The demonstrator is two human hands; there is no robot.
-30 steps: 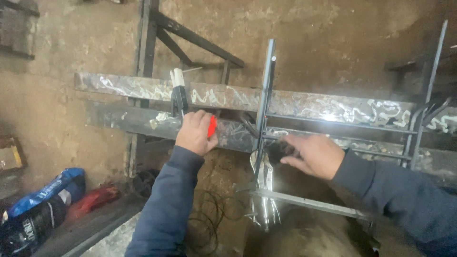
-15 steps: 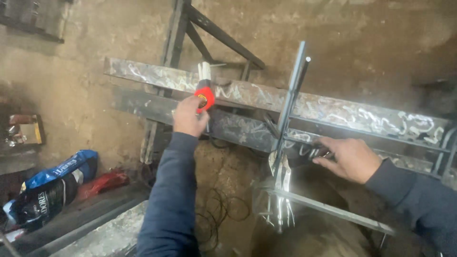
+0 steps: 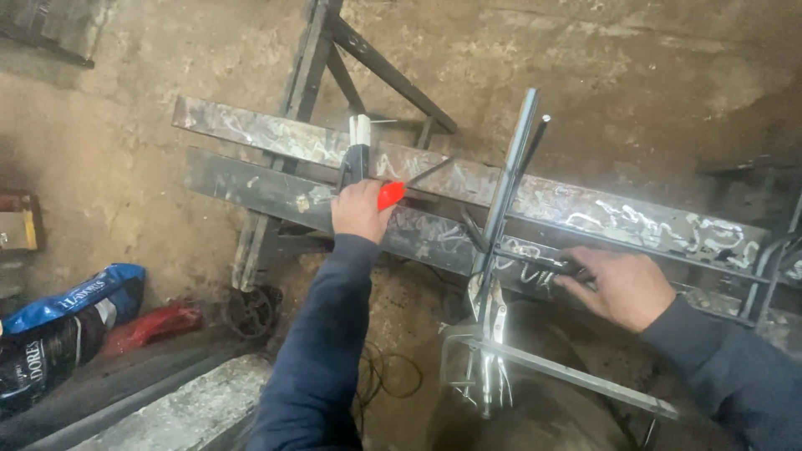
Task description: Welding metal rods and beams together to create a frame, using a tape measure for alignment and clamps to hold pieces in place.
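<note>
Two hands in view, both in dark blue sleeves. Left hand (image 3: 359, 210) reaches forward, fingers curled tight around the red grip of an electrode holder (image 3: 389, 195); one thin welding rod (image 3: 430, 171) sticks out from it toward the right, lying over the upper beam. Just above the knuckles stands one clamp-like tool with a pale handle (image 3: 357, 144), upright on the beams.

Right hand (image 3: 622, 284) lies low on the right, fingers wrapped around a dark slender bar (image 3: 535, 260) that runs left to the upright frame piece (image 3: 505, 196). Whether the thumb presses on top, hard to say; the grip is in shadow.

Two flat steel beams (image 3: 585, 209) run side by side across the view, slanting down to the right, both scrawled with white chalk marks. One thin rod (image 3: 535, 138) leans beside the upright piece, near its top. Below the beams, one locking plier (image 3: 491, 311) clamps the upright piece to a lower crossbar (image 3: 568, 376).

Left floor: one blue bag (image 3: 79, 296), one black bag (image 3: 42, 359), one red bag (image 3: 154, 326), and one small wheel (image 3: 251, 311) at the foot of the stand. Cable (image 3: 384, 376) loops on the dirt between the arms.
</note>
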